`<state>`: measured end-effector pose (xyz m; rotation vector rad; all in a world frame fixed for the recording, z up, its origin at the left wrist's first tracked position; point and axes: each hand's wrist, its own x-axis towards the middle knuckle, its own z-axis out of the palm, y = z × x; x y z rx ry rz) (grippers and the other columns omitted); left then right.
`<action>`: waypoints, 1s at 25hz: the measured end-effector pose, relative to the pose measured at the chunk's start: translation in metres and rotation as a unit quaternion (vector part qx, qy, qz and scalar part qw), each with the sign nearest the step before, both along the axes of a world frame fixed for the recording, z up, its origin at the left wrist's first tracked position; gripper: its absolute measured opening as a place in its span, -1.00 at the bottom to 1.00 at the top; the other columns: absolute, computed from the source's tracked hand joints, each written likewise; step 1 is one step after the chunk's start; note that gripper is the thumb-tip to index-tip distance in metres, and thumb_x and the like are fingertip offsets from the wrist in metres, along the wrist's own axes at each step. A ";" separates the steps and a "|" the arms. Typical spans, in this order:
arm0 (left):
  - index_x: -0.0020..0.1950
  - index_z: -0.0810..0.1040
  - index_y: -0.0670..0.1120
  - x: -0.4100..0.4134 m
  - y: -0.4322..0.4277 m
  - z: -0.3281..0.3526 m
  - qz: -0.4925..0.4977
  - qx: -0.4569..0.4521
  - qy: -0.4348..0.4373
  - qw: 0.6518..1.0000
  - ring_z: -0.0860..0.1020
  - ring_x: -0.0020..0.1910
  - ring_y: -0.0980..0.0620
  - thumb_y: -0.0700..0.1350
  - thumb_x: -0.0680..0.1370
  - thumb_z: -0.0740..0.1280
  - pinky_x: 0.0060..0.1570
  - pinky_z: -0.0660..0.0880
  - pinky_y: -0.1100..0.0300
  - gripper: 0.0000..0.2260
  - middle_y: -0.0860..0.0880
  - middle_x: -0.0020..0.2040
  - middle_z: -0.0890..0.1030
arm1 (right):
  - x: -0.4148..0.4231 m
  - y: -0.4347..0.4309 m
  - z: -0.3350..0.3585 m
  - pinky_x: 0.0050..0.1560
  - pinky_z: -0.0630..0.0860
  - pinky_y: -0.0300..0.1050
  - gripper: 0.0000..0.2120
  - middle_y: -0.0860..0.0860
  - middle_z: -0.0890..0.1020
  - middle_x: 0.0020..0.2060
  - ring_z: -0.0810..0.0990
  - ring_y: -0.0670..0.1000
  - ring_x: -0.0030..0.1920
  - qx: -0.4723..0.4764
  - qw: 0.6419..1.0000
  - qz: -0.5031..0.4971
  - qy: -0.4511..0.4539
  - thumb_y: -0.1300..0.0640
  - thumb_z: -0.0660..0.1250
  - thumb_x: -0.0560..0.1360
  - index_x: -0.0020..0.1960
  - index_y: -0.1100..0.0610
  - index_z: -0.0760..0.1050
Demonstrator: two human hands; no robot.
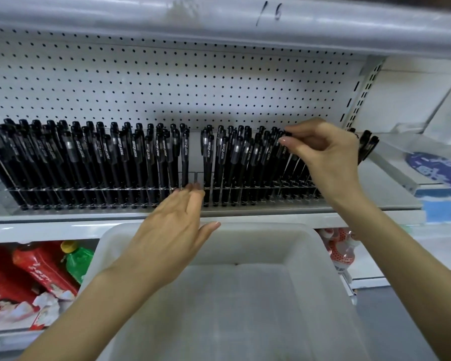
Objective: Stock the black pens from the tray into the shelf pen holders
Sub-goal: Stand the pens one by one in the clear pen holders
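Observation:
A long row of black pens (89, 157) stands upright in clear acrylic holders (63, 198) on the white shelf. A narrow gap shows near the row's middle. My left hand (172, 225) lies flat with straight fingers, its fingertips touching the holder's front below that gap. My right hand (323, 149) pinches the top of a black pen (284, 142) standing in the right part of the row; the hand hides the pens behind it. A white plastic tray (331, 282) sits below the shelf in front of me, and no pens show in it.
A white pegboard (167, 87) backs the shelf, with an upper shelf (219, 24) overhead. Red packets (37, 267) and a green bottle (77, 260) sit on the lower shelf at left, and packaged goods (341, 246) at right. Blue and white boxes (438, 178) lie at far right.

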<state>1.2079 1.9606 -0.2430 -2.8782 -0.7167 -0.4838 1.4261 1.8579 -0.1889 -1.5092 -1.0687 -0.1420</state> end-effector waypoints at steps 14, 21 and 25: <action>0.19 0.48 -0.17 0.000 0.002 0.009 -0.001 -0.021 0.010 1.000 0.60 0.05 -0.12 0.15 0.57 0.08 0.08 0.50 0.08 -0.54 -0.13 0.04 0.62 | 0.000 -0.004 0.000 -0.09 0.49 -0.40 -0.76 -0.12 0.64 -0.18 0.59 -0.18 -0.20 -0.075 0.989 -0.044 -0.117 0.08 0.45 0.41 0.07 0.05 0.61; 0.41 0.32 -0.11 -0.017 -0.008 0.011 -0.025 -0.100 -0.034 0.994 0.39 0.30 -0.06 0.14 0.60 0.04 0.28 0.22 0.18 -0.52 -0.07 0.32 0.45 | -0.047 -0.032 0.012 -0.21 0.59 -0.18 -0.80 0.03 0.65 -0.21 0.62 0.01 -0.28 -0.096 0.987 0.007 -0.129 -0.01 0.42 0.45 0.03 0.04 0.59; 0.43 0.29 -0.09 -0.035 -0.007 -0.009 -0.006 -0.112 -0.029 0.993 0.30 0.36 -0.06 0.19 0.58 0.01 0.37 0.10 0.08 -0.47 -0.07 0.37 0.40 | -0.103 -0.063 -0.026 -0.30 0.59 -0.20 -0.78 0.02 0.65 -0.30 0.64 -0.01 -0.34 -0.241 0.955 0.171 0.027 0.01 0.44 0.34 -0.09 0.12 0.62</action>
